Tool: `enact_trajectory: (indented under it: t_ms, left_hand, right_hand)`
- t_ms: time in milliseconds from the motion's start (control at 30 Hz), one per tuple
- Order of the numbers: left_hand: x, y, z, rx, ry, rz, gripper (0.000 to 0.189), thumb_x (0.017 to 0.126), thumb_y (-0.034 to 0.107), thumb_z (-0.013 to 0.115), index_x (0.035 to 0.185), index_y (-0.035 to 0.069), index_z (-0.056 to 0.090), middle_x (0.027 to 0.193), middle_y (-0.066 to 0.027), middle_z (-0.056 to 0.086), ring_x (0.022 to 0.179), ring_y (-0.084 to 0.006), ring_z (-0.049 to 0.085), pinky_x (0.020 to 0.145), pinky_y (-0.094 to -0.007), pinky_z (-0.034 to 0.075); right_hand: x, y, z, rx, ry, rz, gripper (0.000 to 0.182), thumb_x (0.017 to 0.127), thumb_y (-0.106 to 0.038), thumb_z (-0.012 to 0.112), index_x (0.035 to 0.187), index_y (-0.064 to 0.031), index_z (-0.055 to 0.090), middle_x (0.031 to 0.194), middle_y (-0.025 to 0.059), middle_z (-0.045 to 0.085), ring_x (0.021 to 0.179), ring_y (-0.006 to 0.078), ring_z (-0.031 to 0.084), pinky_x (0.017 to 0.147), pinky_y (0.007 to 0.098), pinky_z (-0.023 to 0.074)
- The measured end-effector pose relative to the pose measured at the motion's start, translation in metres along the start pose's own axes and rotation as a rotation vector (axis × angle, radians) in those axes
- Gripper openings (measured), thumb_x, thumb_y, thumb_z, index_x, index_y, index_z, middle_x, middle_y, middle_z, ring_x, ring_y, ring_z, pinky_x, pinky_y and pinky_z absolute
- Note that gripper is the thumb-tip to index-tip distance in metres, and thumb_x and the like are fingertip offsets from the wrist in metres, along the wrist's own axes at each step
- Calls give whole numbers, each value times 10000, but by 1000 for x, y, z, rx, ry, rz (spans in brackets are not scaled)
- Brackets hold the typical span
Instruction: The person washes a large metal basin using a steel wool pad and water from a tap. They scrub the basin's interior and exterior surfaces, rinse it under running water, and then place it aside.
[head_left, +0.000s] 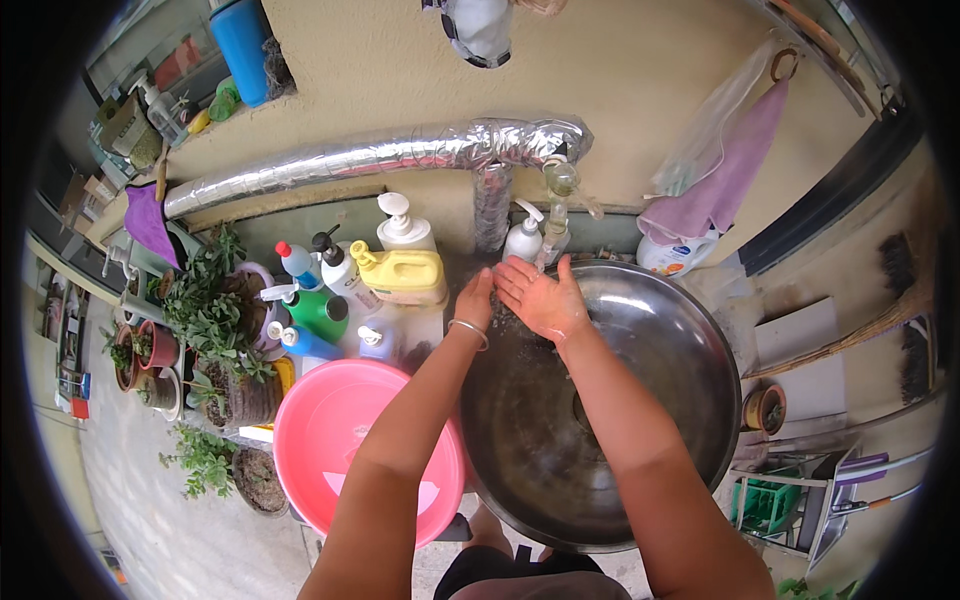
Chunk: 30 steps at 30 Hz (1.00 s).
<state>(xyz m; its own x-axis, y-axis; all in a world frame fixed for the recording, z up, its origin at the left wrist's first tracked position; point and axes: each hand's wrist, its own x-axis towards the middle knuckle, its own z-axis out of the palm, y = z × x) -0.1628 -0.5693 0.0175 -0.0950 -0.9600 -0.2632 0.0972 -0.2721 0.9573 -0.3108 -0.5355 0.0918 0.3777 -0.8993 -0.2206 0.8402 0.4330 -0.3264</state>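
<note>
Water runs from a tap (556, 180) onto my right hand (551, 300), which is palm up with its fingers spread and holds nothing. Close beside its fingertips, my left hand (475, 300) is seen edge-on with its fingers together; whether they touch cannot be told. A metal bangle (469, 334) circles the left wrist. Below both hands lies a large round stainless steel basin (660, 420), wet inside. A pink plastic basin (315, 420) stands to its left, partly behind my left forearm. Behind the tap's stream is a white pump bottle (523, 241).
Left of the hands stand a yellow jug (405, 277), a green bottle (315, 315), a blue pump bottle (309, 343) and several others. A foil-wrapped pipe (337, 161) crosses the wall. Potted plants (217, 307) are at the left; a pink cloth (720, 187) hangs at the right.
</note>
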Motion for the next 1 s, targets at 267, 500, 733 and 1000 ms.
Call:
enact_trajectory:
  t_ms: [267, 500, 733, 1000]
  left_hand:
    - [-80, 71, -60, 846, 61, 567, 330, 789, 33, 613, 1117, 6, 636, 1009, -185, 664, 927, -324, 643, 824, -365, 505]
    - [-36, 125, -176, 1412, 327, 727, 558, 764, -32, 503, 1319, 8, 461, 1409, -160, 428, 1290, -344, 409, 1071, -391, 334]
    - [-21, 134, -184, 1532, 95, 525, 586, 778, -10, 496, 1358, 44, 435, 1455, -127, 380, 1337, -265, 369, 1110, -384, 283]
    - [-27, 140, -186, 1506, 107, 471, 644, 744, -63, 486, 1372, 62, 423, 1463, -122, 366, 1317, -282, 393, 1103, -385, 302]
  right_hand:
    - [5, 20, -25, -600, 771, 206, 492, 931, -341, 493, 1296, -12, 473, 1385, 141, 464, 1302, 292, 399, 1084, 419, 273]
    - [67, 92, 74, -210, 40, 103, 575, 968, -420, 434, 1284, 61, 431, 1347, 215, 467, 1266, 304, 444, 1075, 419, 320]
    - [117, 128, 118, -148, 207, 47, 726, 980, -513, 324, 1373, 97, 297, 1420, 235, 349, 1307, 317, 378, 1103, 415, 269]
    - [121, 139, 110, -41, 197, 28, 694, 996, -490, 265, 1365, 96, 315, 1384, 244, 394, 1297, 329, 388, 1108, 416, 269]
